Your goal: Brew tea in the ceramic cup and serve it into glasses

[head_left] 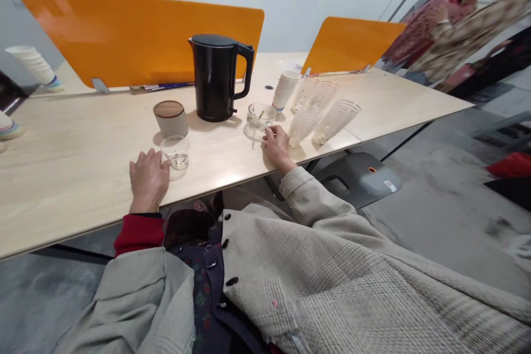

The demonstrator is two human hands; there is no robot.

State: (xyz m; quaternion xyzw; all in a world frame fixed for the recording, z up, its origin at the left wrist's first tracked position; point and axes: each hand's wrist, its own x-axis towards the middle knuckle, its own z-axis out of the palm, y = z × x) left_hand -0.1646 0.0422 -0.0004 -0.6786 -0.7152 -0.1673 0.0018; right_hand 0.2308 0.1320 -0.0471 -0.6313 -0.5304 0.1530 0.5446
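Note:
My left hand point(149, 177) lies on the table with its fingers apart. Its thumb is at the side of a clear glass cup point(176, 150) that has dark tea leaves in the bottom. Farther right, the fingers of my right hand point(277, 145) are bent together at the edge of a clear saucer point(251, 133). A ribbed glass cup point(267, 112) stands on that saucer, with dark bits inside and a thin stick-like thing leaning in it. Whether the fingers pinch the saucer or something small is hidden. Behind the left cup stands a grey canister point(172, 121) with a brown wooden lid.
A black electric kettle point(213, 80) stands behind the cups. Right of my right hand are stacked paper cups point(286, 91) and several tall clear glasses point(336, 121). Orange dividers point(145, 38) line the table's back. A grey folding stool point(360, 177) and another person point(464, 38) are to the right.

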